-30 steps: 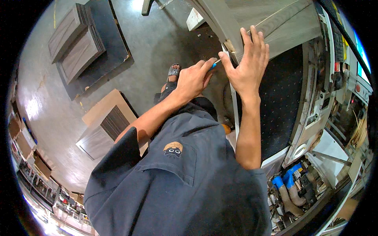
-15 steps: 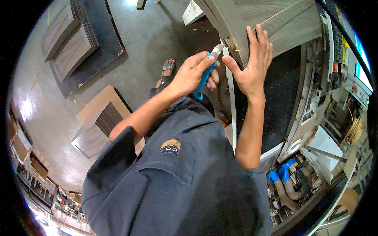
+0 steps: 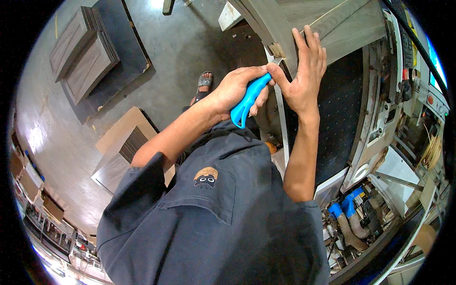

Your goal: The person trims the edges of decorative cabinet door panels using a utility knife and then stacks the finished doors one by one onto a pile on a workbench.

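Observation:
A blue-handled utility knife is gripped in my left hand, its blade at the corner edge of a grey wood-grain panel. My right hand lies over the panel's near edge with fingers stretched out. Its thumb reaches to the front of the knife, close to my left thumb. Beside the blade, the panel's corner shows a rough, light brown patch. Part of the blade is hidden by my thumbs.
A dark machine bed lies under and beside the panel. Blue-ended hoses sit low at the right. On the left floor are stacked wood-grain panels on a dark board, and another stack nearer me.
My left hand has turned the knife and brought its blade against the panel's corner. My right thumb has come onto the front of the knife. The right fingers stay on the panel.

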`<state>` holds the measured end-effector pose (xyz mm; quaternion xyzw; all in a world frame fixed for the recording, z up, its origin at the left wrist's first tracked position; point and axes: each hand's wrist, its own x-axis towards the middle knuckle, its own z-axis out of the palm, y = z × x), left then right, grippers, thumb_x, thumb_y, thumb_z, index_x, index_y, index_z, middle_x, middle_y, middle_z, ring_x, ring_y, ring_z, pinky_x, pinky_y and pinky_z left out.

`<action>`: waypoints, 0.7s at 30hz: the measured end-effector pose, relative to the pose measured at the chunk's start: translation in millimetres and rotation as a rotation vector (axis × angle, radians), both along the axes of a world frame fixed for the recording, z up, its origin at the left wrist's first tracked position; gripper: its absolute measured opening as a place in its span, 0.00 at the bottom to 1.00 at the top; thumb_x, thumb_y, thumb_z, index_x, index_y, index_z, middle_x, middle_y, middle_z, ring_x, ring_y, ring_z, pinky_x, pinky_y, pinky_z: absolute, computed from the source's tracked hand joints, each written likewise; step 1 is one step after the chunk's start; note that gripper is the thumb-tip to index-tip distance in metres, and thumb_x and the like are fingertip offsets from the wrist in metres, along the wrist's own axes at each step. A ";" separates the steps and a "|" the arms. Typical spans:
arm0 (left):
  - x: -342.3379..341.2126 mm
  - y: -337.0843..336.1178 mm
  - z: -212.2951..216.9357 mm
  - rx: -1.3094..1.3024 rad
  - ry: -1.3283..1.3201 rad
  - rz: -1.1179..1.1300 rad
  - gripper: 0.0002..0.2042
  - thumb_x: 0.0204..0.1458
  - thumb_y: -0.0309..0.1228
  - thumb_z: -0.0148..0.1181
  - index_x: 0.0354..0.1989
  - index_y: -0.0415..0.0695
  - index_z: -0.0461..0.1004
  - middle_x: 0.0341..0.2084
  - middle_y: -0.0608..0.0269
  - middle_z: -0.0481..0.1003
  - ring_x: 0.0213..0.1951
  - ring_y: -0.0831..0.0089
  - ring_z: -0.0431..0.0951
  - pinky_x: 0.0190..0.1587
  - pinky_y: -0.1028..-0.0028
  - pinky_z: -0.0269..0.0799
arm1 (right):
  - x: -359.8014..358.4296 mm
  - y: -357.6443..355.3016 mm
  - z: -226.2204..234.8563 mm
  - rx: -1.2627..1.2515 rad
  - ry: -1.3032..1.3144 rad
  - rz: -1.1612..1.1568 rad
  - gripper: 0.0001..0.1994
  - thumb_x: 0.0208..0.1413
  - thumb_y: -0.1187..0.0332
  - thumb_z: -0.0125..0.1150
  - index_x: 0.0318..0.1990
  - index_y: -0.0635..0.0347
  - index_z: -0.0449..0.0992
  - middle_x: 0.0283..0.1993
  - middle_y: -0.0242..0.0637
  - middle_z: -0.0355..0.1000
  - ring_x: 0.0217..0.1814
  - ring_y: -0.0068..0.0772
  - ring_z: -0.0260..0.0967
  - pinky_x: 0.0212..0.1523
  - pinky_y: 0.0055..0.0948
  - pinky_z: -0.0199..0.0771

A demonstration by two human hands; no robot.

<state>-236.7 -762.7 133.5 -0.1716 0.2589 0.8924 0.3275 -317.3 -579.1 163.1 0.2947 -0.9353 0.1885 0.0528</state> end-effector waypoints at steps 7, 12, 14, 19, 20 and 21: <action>-1.1 -1.3 7.7 0.055 0.006 -0.047 0.19 0.75 0.46 0.44 0.45 0.41 0.73 0.13 0.62 0.70 0.10 0.72 0.68 0.15 0.75 0.67 | -1.1 3.3 -1.3 -0.013 -0.009 -0.005 0.46 0.56 0.36 0.67 0.77 0.52 0.63 0.82 0.47 0.54 0.85 0.56 0.44 0.82 0.61 0.35; 1.4 0.6 8.5 0.009 -0.017 -0.007 0.19 0.75 0.45 0.43 0.45 0.41 0.73 0.12 0.62 0.70 0.10 0.72 0.67 0.15 0.74 0.67 | -1.9 1.2 -2.6 -0.013 0.010 -0.006 0.46 0.55 0.37 0.68 0.76 0.52 0.64 0.82 0.47 0.54 0.85 0.55 0.45 0.81 0.61 0.35; 3.9 2.3 10.8 0.002 -0.019 0.007 0.19 0.75 0.45 0.42 0.45 0.41 0.72 0.12 0.62 0.70 0.10 0.72 0.67 0.15 0.74 0.67 | -0.6 2.2 -2.1 -0.006 0.011 -0.007 0.47 0.54 0.36 0.69 0.76 0.52 0.64 0.82 0.47 0.54 0.85 0.55 0.45 0.81 0.61 0.35; 6.5 6.7 6.4 -0.006 -0.077 0.062 0.20 0.75 0.46 0.43 0.44 0.41 0.72 0.13 0.63 0.69 0.09 0.72 0.66 0.15 0.74 0.66 | -0.2 0.8 -1.4 -0.001 0.020 -0.014 0.48 0.53 0.36 0.70 0.76 0.51 0.64 0.82 0.46 0.54 0.85 0.55 0.44 0.81 0.61 0.36; 6.5 6.8 3.1 -0.006 -0.079 0.064 0.20 0.75 0.46 0.43 0.44 0.41 0.72 0.13 0.63 0.69 0.10 0.72 0.66 0.15 0.74 0.66 | 0.1 0.2 -1.0 0.001 0.021 -0.014 0.47 0.53 0.36 0.70 0.76 0.51 0.64 0.82 0.46 0.54 0.86 0.54 0.44 0.82 0.61 0.36; 5.8 6.3 -1.0 -0.007 -0.081 0.066 0.20 0.75 0.47 0.43 0.44 0.41 0.71 0.13 0.63 0.69 0.10 0.72 0.66 0.15 0.74 0.66 | 0.4 -0.3 -0.6 0.002 0.023 -0.014 0.47 0.53 0.36 0.70 0.76 0.51 0.64 0.82 0.45 0.54 0.86 0.54 0.44 0.82 0.61 0.36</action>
